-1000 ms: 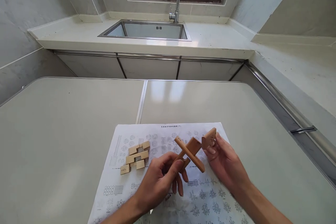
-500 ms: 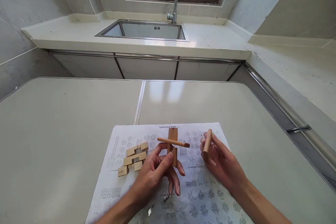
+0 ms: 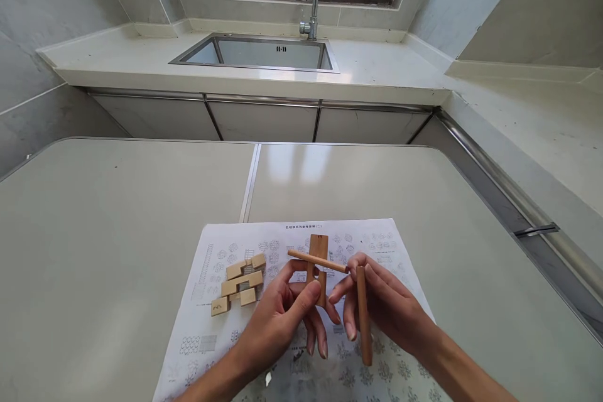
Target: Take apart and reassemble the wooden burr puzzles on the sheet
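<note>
My left hand (image 3: 294,308) is closed around a flat notched wooden puzzle piece (image 3: 319,248), held upright over the paper. A thin wooden stick (image 3: 318,260) lies crosswise against this piece, sloping down to the right. My right hand (image 3: 379,298) is closed on another wooden stick (image 3: 363,320), which points down toward me. Its fingertips are at the right end of the crosswise stick; whether they grip that end, I cannot tell. Left of my left hand, several pale interlocked wooden blocks (image 3: 242,282) rest on the printed sheet (image 3: 198,301).
The sheet, covered in small line drawings, lies on a pale table (image 3: 117,232) with a seam strip (image 3: 250,185). Beyond the table is a counter (image 3: 377,69) with a sink (image 3: 257,68) and a faucet (image 3: 311,25) under a window.
My right hand has moved left to the crosswise stick, and the stick it holds has swung downward. My left hand with the notched piece has shifted slightly right.
</note>
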The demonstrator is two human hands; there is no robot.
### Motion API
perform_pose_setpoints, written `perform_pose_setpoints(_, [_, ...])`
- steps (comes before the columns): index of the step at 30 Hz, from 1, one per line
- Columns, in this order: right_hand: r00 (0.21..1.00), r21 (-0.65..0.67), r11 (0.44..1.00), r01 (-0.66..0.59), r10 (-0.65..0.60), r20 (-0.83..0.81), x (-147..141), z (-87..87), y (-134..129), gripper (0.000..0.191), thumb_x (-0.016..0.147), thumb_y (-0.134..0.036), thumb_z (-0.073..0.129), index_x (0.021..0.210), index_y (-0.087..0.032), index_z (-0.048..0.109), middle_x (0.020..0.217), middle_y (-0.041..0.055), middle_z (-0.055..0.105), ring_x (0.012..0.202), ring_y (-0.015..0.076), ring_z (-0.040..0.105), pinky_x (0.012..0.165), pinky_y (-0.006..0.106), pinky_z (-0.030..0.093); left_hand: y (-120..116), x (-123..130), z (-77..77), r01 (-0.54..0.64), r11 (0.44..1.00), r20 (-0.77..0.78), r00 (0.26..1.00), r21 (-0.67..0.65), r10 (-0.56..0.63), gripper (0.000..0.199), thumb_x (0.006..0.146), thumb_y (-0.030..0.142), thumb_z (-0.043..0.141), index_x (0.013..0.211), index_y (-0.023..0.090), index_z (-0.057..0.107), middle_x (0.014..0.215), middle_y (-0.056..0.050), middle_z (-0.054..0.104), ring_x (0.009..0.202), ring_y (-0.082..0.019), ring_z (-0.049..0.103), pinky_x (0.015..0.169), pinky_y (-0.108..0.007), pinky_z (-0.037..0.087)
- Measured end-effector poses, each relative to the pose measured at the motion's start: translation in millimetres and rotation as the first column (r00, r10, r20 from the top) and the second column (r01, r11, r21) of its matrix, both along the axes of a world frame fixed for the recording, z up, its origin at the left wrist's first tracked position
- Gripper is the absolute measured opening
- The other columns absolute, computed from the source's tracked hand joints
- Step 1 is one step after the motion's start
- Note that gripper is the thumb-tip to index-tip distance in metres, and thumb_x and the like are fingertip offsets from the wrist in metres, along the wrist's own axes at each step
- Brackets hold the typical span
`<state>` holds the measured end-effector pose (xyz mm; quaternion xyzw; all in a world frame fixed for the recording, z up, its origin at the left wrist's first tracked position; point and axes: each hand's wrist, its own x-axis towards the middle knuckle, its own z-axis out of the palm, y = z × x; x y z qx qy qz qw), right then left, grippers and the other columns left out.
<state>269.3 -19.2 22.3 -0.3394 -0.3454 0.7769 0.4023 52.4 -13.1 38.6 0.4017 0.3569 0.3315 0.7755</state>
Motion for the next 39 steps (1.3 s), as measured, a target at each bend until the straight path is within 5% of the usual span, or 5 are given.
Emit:
perform_pose_setpoints(7, [0.997, -0.011, 0.997, 0.075, -0.075, -0.030, -1, 2.8, 2, 0.034, 0.105, -0.059, 0.058, 0.100, -0.025, 0.053, 0.107, 0.0101, 0.081, 0.055, 0.0168, 0.069, 0.054, 0.029, 0.050, 1, -1, -0.8, 0.049, 0.999, -0.017, 0.999, 0.014, -0.049, 0.045, 0.103, 0.057, 0.063, 0.121, 0.019, 0.047, 0.079, -0.005, 0.077, 0.045, -0.011, 0.065, 0.044, -0.018, 0.048])
perform_pose_setpoints(12, [0.993, -0.072, 0.991, 0.110, -0.113, -0.043, -1, 3.0, 1, 0.038, 0.102, -0.063, 0.062, 0.101, -0.026, 0.052, 0.068, -0.0006, 0.074, 0.046, 0.0169, 0.068, 0.041, 0.020, 0.042, 0, -1, -4.1, 0.009, 1.000, 0.037, 0.999, 0.005, -0.009, 0.044, 0.103, 0.056, 0.064, 0.121, 0.019, 0.047, 0.080, -0.004, 0.076, 0.045, -0.010, 0.066, 0.043, -0.017, 0.047])
perform_pose_setpoints(16, [0.989, -0.144, 0.980, 0.133, -0.142, -0.051, 0, 3.9, 2, 0.042, 0.100, -0.071, 0.057, 0.108, -0.030, 0.051, 0.048, -0.0129, 0.053, 0.023, 0.0090, 0.039, 0.027, 0.015, 0.026, 1, -3, -6.7, -0.020, 1.000, 0.070, 0.997, -0.011, 0.020, 0.042, 0.106, 0.051, 0.062, 0.127, 0.019, 0.047, 0.082, -0.005, 0.077, 0.044, -0.011, 0.067, 0.043, -0.017, 0.047])
perform_pose_setpoints(25, [0.974, -0.156, 0.963, 0.218, -0.225, -0.028, 2, 1.8, 9, 0.038, 0.100, -0.059, 0.069, 0.102, -0.022, 0.060, 0.058, -0.0092, 0.054, 0.037, 0.0042, 0.042, 0.039, 0.014, 0.035, 7, -6, -12.0, -0.059, 0.989, 0.207, 0.975, -0.137, 0.086, 0.045, 0.104, 0.045, 0.067, 0.137, 0.016, 0.056, 0.080, -0.004, 0.075, 0.040, -0.009, 0.062, 0.040, -0.016, 0.045])
perform_pose_setpoints(39, [0.980, -0.160, 0.967, 0.200, -0.200, 0.016, 3, 0.6, 9, 0.038, 0.102, -0.060, 0.064, 0.105, -0.023, 0.063, 0.047, -0.0120, 0.039, 0.039, 0.0061, 0.023, 0.038, 0.014, 0.026, 5, -6, -11.1, -0.041, 0.989, 0.193, 0.979, -0.141, 0.068, 0.051, 0.101, 0.050, 0.068, 0.137, 0.016, 0.059, 0.073, -0.002, 0.072, 0.040, -0.008, 0.056, 0.046, -0.020, 0.042])
